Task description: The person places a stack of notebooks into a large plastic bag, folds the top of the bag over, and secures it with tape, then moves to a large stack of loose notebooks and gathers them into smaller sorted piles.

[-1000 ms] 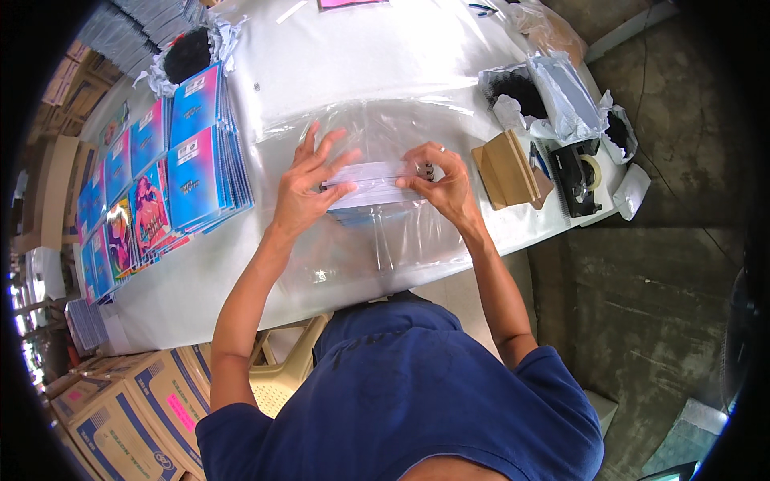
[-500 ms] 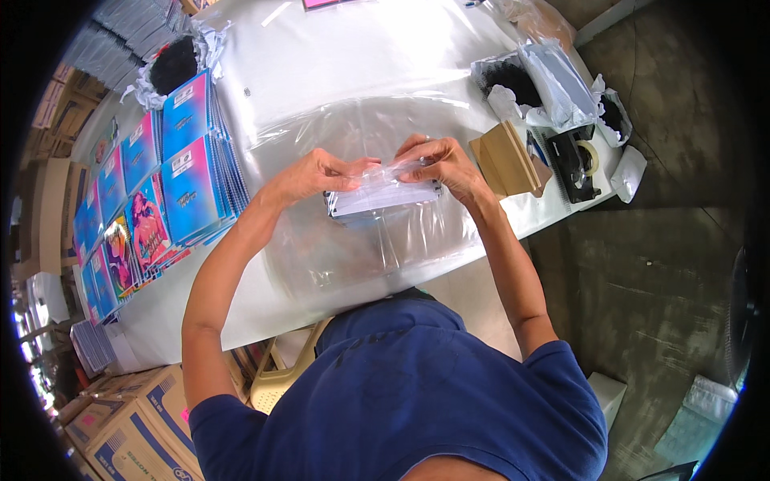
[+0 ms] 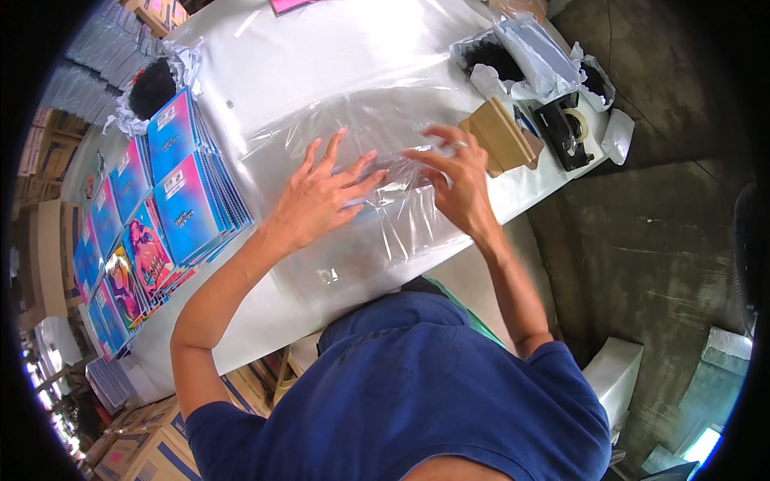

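A flat clear plastic packet (image 3: 395,170) lies on a wide sheet of clear plastic film (image 3: 361,112) spread over the white table (image 3: 321,48). My left hand (image 3: 321,196) rests flat on the packet's left part, fingers spread and pressing down. My right hand (image 3: 457,180) is at the packet's right end, its thumb and fingertips pinching the plastic there. The two hands nearly touch over the packet.
Overlapping blue and pink booklets (image 3: 188,192) run down the table's left side. Brown cardboard pieces (image 3: 497,132), a black tape dispenser (image 3: 565,128) and bags of black fibre (image 3: 489,56) sit at the right. Another black bundle (image 3: 152,84) lies far left. Cardboard boxes (image 3: 152,457) stand below.
The packet, held slightly raised between both hands before, now lies on the film. My left hand has opened and flattened onto it.
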Demonstrator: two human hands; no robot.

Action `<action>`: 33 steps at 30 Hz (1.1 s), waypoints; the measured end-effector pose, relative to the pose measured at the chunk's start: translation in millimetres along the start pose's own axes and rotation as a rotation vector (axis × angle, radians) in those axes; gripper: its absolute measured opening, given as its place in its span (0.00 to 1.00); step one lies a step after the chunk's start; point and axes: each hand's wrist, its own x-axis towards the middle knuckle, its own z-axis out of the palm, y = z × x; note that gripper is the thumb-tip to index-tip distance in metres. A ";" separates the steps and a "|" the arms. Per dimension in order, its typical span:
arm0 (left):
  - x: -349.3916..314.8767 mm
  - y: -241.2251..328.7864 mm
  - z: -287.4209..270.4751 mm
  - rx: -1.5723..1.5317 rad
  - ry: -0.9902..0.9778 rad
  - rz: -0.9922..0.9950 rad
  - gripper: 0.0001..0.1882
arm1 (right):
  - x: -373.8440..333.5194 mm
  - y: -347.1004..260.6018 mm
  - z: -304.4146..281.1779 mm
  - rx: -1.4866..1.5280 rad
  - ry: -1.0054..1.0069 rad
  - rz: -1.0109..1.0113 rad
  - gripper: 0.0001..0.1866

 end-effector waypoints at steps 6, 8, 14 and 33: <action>-0.8 4.7 5.9 0.011 0.094 0.016 0.35 | -49.1 -28.6 31.1 0.665 -0.160 0.724 0.19; -1.7 4.7 7.5 -0.019 0.099 0.005 0.34 | -55.8 -37.0 43.4 0.951 -0.133 0.804 0.13; 0.5 2.6 3.8 -0.088 0.016 -0.010 0.33 | -76.7 -20.6 94.3 1.197 0.192 0.703 0.09; 67.0 20.9 -25.9 -0.201 -0.368 -0.277 0.45 | -101.0 374.1 -186.5 0.269 0.228 0.643 0.12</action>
